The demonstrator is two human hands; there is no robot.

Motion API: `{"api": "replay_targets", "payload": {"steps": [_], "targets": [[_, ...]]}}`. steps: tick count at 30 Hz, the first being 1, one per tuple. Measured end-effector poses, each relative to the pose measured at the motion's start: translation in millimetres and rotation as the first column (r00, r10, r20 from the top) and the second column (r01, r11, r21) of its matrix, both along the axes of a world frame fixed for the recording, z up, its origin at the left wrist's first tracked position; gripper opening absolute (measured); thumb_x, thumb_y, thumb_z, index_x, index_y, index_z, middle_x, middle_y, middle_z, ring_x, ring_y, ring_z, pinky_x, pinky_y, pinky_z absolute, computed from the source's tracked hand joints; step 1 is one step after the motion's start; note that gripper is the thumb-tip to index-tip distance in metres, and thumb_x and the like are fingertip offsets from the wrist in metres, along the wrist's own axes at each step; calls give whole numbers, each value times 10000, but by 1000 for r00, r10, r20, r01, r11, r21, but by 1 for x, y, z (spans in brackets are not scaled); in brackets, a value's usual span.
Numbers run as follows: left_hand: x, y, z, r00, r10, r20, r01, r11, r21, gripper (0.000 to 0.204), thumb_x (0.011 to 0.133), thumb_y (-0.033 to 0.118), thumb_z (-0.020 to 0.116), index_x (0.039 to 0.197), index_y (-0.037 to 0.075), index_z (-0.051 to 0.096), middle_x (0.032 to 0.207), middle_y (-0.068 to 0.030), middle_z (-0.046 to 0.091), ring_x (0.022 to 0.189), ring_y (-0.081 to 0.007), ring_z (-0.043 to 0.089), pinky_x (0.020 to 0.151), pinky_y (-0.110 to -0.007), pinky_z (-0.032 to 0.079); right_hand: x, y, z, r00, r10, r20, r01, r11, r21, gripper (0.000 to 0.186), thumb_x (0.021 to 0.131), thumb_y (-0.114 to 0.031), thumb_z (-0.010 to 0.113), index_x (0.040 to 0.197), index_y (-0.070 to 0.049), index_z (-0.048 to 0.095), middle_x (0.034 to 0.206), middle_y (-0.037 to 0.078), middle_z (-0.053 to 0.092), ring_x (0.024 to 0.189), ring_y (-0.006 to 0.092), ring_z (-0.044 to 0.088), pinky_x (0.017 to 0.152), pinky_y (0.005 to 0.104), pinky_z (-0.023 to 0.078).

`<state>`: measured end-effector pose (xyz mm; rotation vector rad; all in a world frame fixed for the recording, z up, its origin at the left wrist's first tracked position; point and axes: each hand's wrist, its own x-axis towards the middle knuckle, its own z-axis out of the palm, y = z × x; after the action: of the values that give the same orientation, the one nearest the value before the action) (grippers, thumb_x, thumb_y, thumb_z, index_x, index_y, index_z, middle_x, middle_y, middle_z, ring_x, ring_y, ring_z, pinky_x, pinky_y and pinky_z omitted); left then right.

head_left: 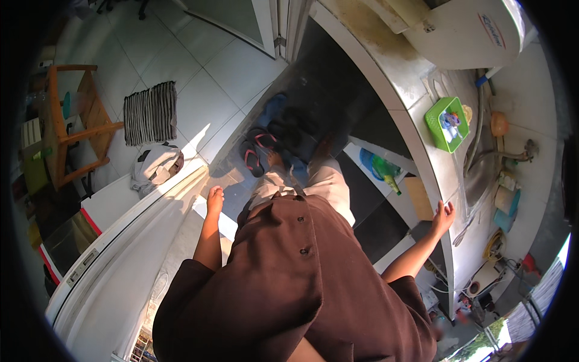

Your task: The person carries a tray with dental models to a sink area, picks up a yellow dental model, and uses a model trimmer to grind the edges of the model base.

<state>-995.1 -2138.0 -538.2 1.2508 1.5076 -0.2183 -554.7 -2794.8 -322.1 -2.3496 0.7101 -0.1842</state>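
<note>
Loosely, left hand (215, 197) half curled; right hand (444, 216) half open near countertop (438, 166).

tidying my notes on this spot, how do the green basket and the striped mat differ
The green basket is bright green, while the striped mat has dark and pale stripes. The basket has raised walls and small items inside; the mat is flat. The basket sits on the counter, whereas the mat lies on the tiled floor. Both look roughly rectangular.
</note>
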Motion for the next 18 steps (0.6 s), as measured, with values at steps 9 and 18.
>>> {"api": "replay_targets", "payload": {"steps": [9, 18], "targets": [[35, 50, 9, 998, -49, -36, 45, 993, -106, 382, 954, 384, 539, 1265, 164, 565, 1027, -33, 638, 844, -136, 585, 731, -327, 450, -134, 70, 48, 979, 49, -198, -91, 974, -210, 470, 824, -302, 779, 1226, -97, 646, 1207, 114, 625, 996, 209, 634, 784, 327, 530], [54, 12, 6, 964, -264, 37, 261, 908, -328, 410, 944, 414, 563, 1259, 152, 575, 990, -16, 635, 786, -123, 581, 627, -285, 426, -148, 112, 68, 971, 178, -158, -208, 957, -204, 405, 819, -231, 780, 1177, -79, 667, 1188, 106, 612, 966, 194, 648, 779, 298, 530]]}}
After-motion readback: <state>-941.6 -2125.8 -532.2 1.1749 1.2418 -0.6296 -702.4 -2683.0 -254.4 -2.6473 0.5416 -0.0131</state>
